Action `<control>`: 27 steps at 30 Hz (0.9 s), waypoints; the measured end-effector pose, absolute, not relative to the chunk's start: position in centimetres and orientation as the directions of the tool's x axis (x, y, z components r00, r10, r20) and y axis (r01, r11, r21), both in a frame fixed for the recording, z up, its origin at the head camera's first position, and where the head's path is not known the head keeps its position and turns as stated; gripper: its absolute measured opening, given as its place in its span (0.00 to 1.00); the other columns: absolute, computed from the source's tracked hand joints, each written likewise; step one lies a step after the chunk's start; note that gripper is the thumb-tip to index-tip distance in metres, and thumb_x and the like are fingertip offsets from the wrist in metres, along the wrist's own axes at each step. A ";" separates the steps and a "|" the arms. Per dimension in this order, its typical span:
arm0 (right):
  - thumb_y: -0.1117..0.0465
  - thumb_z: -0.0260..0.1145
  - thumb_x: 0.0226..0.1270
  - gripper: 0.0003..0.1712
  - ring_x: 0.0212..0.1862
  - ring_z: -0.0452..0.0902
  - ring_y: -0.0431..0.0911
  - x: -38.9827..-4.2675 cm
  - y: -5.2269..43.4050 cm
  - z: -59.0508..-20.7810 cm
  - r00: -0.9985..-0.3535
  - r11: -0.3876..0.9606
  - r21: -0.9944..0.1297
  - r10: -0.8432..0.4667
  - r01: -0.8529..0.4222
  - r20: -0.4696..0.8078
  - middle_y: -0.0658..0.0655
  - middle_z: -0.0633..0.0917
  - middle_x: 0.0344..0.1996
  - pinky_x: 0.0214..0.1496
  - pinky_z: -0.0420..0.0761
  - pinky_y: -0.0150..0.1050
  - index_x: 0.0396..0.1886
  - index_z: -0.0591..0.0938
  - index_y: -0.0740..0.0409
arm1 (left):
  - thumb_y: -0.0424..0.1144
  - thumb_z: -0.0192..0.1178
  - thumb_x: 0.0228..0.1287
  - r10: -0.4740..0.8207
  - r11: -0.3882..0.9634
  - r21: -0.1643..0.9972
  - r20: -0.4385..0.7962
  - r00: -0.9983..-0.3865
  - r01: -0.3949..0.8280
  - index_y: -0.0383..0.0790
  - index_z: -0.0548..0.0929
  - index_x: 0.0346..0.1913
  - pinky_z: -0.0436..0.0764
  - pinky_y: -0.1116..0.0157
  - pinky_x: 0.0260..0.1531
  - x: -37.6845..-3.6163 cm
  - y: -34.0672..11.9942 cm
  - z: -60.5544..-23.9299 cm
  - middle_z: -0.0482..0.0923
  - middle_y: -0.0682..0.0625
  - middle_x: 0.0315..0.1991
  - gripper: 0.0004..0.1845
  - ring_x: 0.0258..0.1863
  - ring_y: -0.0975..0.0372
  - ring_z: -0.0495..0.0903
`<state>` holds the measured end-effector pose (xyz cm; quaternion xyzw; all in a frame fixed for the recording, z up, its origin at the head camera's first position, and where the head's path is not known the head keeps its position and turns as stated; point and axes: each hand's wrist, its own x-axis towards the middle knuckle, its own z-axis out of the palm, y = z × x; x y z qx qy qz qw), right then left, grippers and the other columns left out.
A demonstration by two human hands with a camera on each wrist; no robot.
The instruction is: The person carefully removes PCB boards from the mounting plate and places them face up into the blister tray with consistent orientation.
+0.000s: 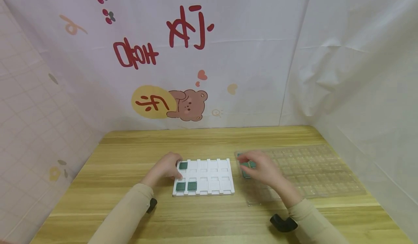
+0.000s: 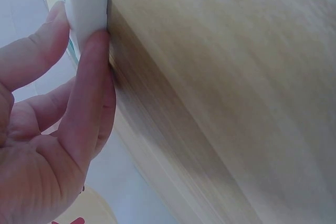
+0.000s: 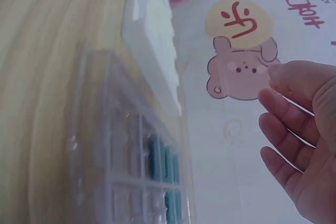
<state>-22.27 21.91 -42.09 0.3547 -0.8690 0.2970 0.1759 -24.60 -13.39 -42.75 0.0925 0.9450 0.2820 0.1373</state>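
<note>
A white compartment tray (image 1: pixel 213 178) lies on the table, with green square chips (image 1: pixel 192 186) in three of its left-hand pockets. My left hand (image 1: pixel 167 166) pinches the tray's left edge, thumb on the upper side and fingers along the side wall, as the left wrist view also shows. To the right, my right hand (image 1: pixel 262 168) hovers over the near-left end of a clear plastic tray (image 1: pixel 310 171). Its fingers are loosely bent, and nothing shows between them in the right wrist view. Green chips (image 1: pixel 246 173) sit in the clear tray beneath that hand, partly hidden by it.
The wooden table (image 1: pixel 202 218) carries both trays, the clear one stretching to the right edge. A white printed cloth (image 1: pixel 248 55) hangs behind, with more cloth at both sides. Black wrist mounts (image 1: pixel 283 223) sit below the forearms.
</note>
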 end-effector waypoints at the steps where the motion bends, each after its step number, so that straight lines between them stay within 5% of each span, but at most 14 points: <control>1: 0.69 0.76 0.54 0.14 0.39 0.82 0.42 -22.3 21.8 -42.0 -0.678 0.565 -0.388 -0.513 -0.728 0.526 0.49 0.87 0.36 0.45 0.82 0.46 0.42 0.87 0.57 | 0.25 0.79 0.39 0.252 0.823 0.560 -0.207 -0.945 0.097 0.26 0.79 0.54 0.83 0.67 0.20 -24.6 -13.4 -42.8 0.79 0.40 0.41 0.33 0.34 0.56 0.78; 13: 0.69 0.75 0.55 0.15 0.36 0.80 0.46 -22.2 19.5 -41.9 -0.656 0.473 -0.455 -0.521 -0.755 0.546 0.48 0.86 0.33 0.40 0.81 0.40 0.43 0.87 0.57 | 0.26 0.79 0.39 0.256 0.832 0.545 -0.204 -0.945 0.107 0.26 0.79 0.55 0.82 0.67 0.21 -24.6 -13.4 -42.8 0.79 0.39 0.43 0.35 0.35 0.56 0.78; 27: 0.66 0.76 0.56 0.16 0.41 0.79 0.42 -21.7 16.2 -41.8 -0.655 0.423 -0.501 -0.522 -0.755 0.547 0.47 0.86 0.36 0.46 0.80 0.40 0.46 0.86 0.55 | 0.29 0.80 0.38 0.246 0.848 0.518 -0.199 -0.949 0.111 0.28 0.79 0.57 0.82 0.67 0.26 -24.6 -13.3 -42.7 0.77 0.38 0.48 0.36 0.41 0.53 0.76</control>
